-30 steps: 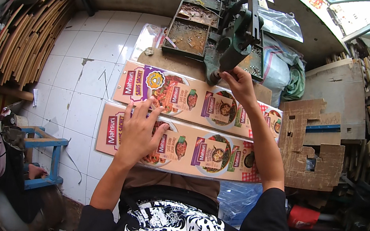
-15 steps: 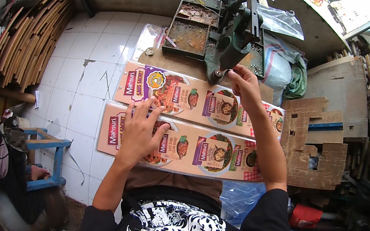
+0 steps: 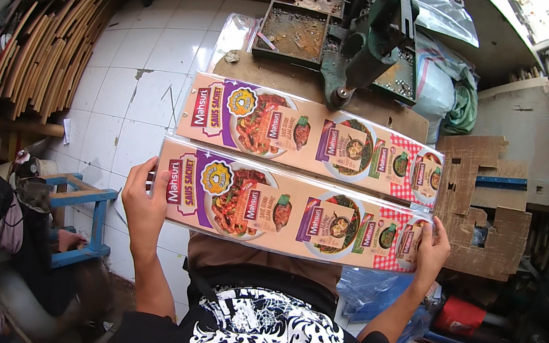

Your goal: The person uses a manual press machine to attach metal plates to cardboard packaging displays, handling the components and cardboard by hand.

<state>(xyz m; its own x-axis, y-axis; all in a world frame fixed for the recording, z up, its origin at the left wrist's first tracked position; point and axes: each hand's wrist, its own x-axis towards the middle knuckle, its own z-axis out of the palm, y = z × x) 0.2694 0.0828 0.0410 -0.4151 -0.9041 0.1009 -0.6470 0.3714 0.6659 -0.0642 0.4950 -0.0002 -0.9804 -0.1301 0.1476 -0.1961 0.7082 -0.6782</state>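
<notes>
Two long orange printed panels with food pictures and a clear glossy covering lie one before the other. My left hand (image 3: 145,201) grips the left end of the near panel (image 3: 294,226), thumb on top and fingers at the edge. At its right end my right hand (image 3: 433,247) holds the same panel, thumb over the printed face. The far panel (image 3: 304,149) lies just beyond, with small round eyelet-like marks at its left end. Behind it stands a dark green hand press (image 3: 364,67), its foot close to the far panel's back edge; neither hand touches it.
A green compartment tray (image 3: 296,33) with small metal bits flanks the press on a brown board (image 3: 261,75). Cut brown boards (image 3: 470,240) lie at right, beside white and green sacks (image 3: 442,83). A blue stool frame (image 3: 85,194) and stacked wooden strips (image 3: 49,39) are at left.
My right hand has left the press's foot and come down to the near panel's right end. My left hand has shifted from the panels' top to the near panel's left end.
</notes>
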